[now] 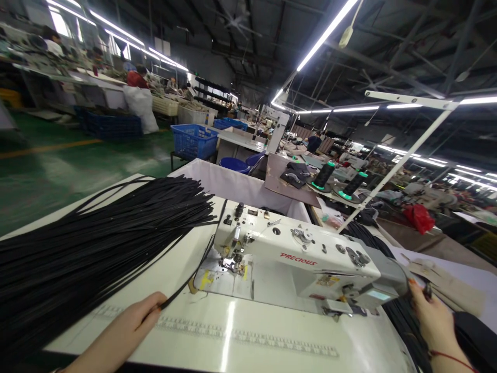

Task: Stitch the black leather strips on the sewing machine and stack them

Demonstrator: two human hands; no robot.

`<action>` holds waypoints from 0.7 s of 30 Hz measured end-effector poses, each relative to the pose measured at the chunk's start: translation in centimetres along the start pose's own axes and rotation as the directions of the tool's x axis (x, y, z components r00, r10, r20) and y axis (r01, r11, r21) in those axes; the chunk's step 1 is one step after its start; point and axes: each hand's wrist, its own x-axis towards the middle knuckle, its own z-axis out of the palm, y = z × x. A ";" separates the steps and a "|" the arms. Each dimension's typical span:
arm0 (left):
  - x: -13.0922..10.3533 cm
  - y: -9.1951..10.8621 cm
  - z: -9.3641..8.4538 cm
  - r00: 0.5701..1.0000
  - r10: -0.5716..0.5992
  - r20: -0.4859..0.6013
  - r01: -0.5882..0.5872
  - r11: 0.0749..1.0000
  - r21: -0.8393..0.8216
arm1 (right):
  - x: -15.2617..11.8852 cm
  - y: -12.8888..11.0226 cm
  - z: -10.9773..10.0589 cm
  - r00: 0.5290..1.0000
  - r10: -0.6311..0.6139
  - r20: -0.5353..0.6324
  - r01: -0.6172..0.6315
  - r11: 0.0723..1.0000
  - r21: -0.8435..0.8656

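My left hand (142,321) pinches the end of a thin black strap (182,292) that runs up toward the needle and presser foot (233,264) of a white sewing machine (298,248). Whether the strap lies under the foot is hard to see. My right hand (433,313) is at the grey right end (392,277) of the machine, with its fingertips against it. A small dark object (427,291) shows among its curled fingers, too unclear to name. A large bundle of black straps (104,243) covers the left of the table.
A printed ruler (248,334) runs along the table (186,352) near its front edge. Two black thread spools (324,175) stand behind the machine beside a white thread stand pole (399,160). Beyond are a blue basket (194,141) and a blue stool (235,165).
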 end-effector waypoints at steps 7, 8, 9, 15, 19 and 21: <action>-2.2 -1.7 -2.4 0.996 -0.058 -0.070 0.044 0.982 -0.186 | -6.3 -12.4 -3.4 0.997 -0.047 -0.054 0.028 0.948 -0.317; -2.3 -2.1 -2.7 0.994 -0.090 -0.066 0.073 0.970 -0.231 | -10.1 -14.3 -3.1 0.990 -0.122 0.063 0.133 0.969 -0.208; -2.4 -2.4 -3.1 0.990 -0.136 -0.045 0.118 0.952 -0.282 | -14.3 -16.1 -2.4 0.952 -0.206 0.227 0.226 0.972 -0.067; -3.4 -2.5 -3.5 0.899 -0.426 0.104 0.414 0.746 -0.522 | -35.7 -24.2 4.8 0.560 -0.526 0.640 0.474 0.837 0.273; -4.1 -1.7 -2.9 0.926 -0.363 0.102 0.359 0.768 -0.530 | -39.3 -29.0 9.0 0.517 -0.494 0.699 0.613 0.784 0.101; -4.0 -1.3 -3.1 0.950 -0.300 0.084 0.305 0.840 -0.448 | -39.4 -30.8 10.4 0.518 -0.485 0.705 0.633 0.772 0.066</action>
